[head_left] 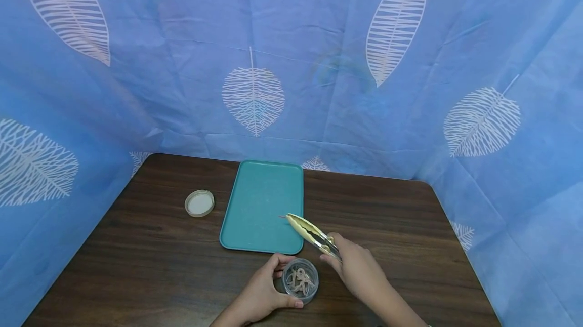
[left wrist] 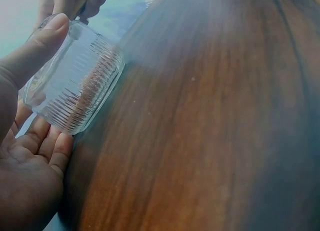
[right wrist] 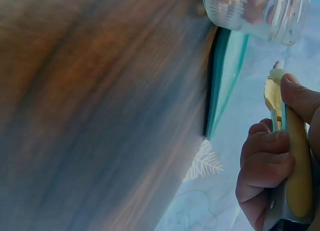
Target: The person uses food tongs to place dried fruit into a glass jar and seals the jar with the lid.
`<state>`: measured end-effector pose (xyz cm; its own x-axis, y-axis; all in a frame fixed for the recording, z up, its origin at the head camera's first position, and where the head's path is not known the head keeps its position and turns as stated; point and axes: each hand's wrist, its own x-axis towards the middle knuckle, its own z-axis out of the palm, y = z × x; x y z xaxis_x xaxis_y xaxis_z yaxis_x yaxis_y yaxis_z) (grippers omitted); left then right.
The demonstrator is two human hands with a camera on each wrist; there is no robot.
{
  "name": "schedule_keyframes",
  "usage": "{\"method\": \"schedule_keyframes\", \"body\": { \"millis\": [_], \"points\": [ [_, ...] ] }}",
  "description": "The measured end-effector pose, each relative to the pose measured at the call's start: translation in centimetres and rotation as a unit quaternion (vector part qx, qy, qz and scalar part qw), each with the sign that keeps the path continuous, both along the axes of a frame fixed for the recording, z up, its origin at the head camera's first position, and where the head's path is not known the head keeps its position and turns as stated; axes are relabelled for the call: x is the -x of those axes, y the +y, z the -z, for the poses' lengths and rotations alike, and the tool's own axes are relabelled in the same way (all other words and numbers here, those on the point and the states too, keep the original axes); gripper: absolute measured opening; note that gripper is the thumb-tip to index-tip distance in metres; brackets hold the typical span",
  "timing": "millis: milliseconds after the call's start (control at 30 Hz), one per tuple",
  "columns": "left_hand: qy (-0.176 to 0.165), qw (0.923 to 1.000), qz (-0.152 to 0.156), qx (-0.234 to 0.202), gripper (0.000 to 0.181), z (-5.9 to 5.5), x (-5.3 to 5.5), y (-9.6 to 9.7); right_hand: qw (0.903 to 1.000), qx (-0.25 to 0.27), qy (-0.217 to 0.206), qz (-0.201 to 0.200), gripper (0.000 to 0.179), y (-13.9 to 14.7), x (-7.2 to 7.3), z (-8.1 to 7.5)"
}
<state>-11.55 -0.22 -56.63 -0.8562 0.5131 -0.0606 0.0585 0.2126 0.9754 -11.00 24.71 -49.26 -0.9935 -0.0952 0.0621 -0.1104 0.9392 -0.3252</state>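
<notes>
My left hand grips a clear ribbed jar near the table's front, thumb on one side and fingers round the other. Several thin, pale brownish strips lie inside it. The left wrist view shows the jar from the side, standing on the wood. My right hand holds pale yellow tongs, their tips pointing left over the tray's right part. A small pinkish-brown piece sticks out from the tips. In the right wrist view my fingers wrap the yellow handle of the tongs.
A teal rectangular tray lies on the dark wooden table, beyond the jar. Left of the tray is a round lid with a white inside. Blue cloth with white leaf prints hangs behind and along both sides.
</notes>
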Motion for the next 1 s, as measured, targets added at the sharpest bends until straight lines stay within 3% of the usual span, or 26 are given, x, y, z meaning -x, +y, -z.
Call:
{"method": "schedule_keyframes", "body": {
  "millis": [400, 667, 1000],
  "points": [
    [-0.017, 0.9998, 0.000, -0.004, 0.082, -0.2, 0.0, 0.0, 0.9989, 0.026, -0.039, 0.011, 0.039, 1.7, -4.1, -0.9],
    [-0.005, 1.0000, -0.001, 0.005, 0.082, -0.1, 0.0, 0.2, 0.9956, -0.008, -0.087, 0.032, 0.041, 2.8, -6.5, -1.2],
    [-0.005, 1.0000, 0.000, 0.003, 0.081, -0.2, 0.0, 0.1, 0.9926, -0.001, -0.118, -0.029, 0.047, 4.8, -8.5, -1.1]
  ]
}}
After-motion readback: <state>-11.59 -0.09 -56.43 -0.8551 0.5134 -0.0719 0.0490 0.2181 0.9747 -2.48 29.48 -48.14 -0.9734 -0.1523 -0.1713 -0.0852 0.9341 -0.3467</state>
